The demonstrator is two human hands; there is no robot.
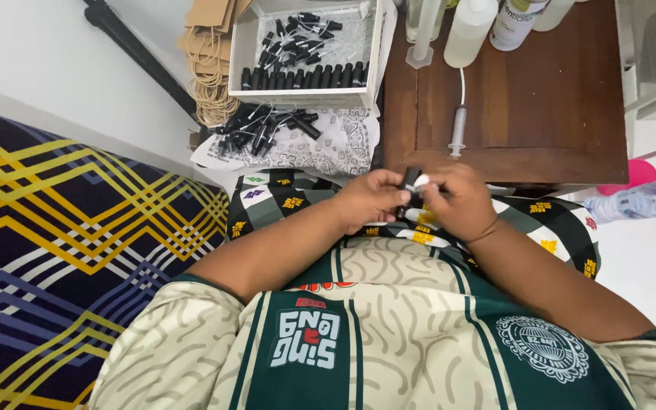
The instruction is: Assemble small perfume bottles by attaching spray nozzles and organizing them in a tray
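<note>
A small black bottle (410, 184) is held between both hands above the lap, just short of the near edge of the wooden table (540, 114). Left hand (373, 199) is curled around its lower body; right hand (457, 201) is pinched at the top end, where a white bit is seen, detail too small to tell. Long axis runs roughly upright, tilted slightly away from the body. Both hands are equally close, touching it. A syringe with tube (458, 129) lies on the table just ahead. A white box of black caps (309, 53) and a loose pile of droppers (263, 125) are set forward-left, well apart. Nothing blocks the hands.
</note>
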